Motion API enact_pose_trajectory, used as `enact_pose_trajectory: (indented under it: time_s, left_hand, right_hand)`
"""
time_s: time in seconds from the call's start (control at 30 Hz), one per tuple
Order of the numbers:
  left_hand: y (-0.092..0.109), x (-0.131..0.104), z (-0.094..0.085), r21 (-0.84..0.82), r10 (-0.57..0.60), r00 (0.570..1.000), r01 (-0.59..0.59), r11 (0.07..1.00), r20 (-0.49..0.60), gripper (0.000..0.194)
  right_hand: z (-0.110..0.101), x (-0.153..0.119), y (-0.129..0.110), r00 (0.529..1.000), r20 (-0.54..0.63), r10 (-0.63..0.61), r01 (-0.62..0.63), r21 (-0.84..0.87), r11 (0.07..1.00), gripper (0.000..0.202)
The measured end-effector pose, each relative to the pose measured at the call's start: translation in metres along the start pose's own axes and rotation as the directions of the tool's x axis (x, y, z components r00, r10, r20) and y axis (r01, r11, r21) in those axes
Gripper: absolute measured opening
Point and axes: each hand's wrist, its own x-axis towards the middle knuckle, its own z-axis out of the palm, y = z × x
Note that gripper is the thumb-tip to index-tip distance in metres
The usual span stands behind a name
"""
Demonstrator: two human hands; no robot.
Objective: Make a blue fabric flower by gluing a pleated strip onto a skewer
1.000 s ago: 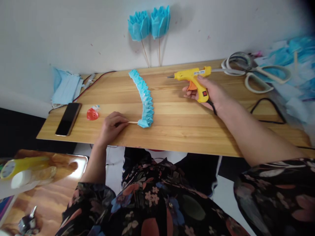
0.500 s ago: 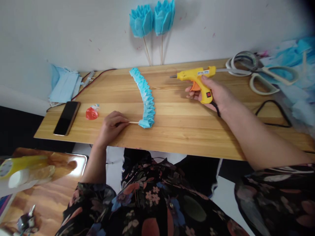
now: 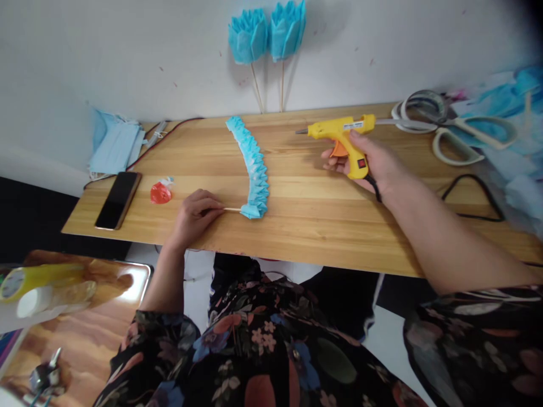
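Observation:
My left hand (image 3: 199,216) pinches a thin wooden stick (image 3: 232,210) near the table's front edge. The stick's other end meets the near end of a pleated blue strip (image 3: 255,171), which curves away toward the wall. My right hand (image 3: 373,161) is wrapped round the handle of a yellow glue gun (image 3: 339,130) with an orange trigger. Its metal nozzle points left, to the right of the strip's far part and apart from it. A glue stick (image 3: 386,121) juts from the gun's back.
Two blue flowers (image 3: 248,37) on sticks lean against the wall. Face masks (image 3: 116,144), a phone (image 3: 119,200) and a red wrapper (image 3: 161,192) lie left. Scissors (image 3: 456,152), tape rolls (image 3: 418,110) and blue scraps (image 3: 515,121) are right. A bottle (image 3: 55,299) lies lower left.
The whole view has shifted slightly. Both hands keep their grips, and the stick, strip and glue gun stay in nearly the same places.

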Motion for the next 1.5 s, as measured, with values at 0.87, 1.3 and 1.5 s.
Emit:
enact_pose_trajectory:
  time_s: [0.87,1.3,1.5]
  left_hand:
    - [0.0018,0.0014,-0.0005,0.002,-0.023,1.0,0.022,1.0,0.012,0.01]
    - [0.0018,0.0014,-0.0003,0.008,-0.007,1.0,0.007,1.0,0.015,0.01]
    - [0.0041,0.0014,-0.0002,0.017,-0.011,1.0,0.011,1.0,0.007,0.011]
  right_hand:
    - [0.0005,-0.0004,0.0011,1.0,-0.013,-0.001,0.001,-0.006,1.0,0.032]
    - [-0.006,0.0051,0.0023,1.0,0.013,0.003,-0.002,-0.066,0.998,0.039]
    - [-0.0064,0.0055,0.0026,1.0,0.007,0.002,-0.002,-0.062,0.998,0.039]
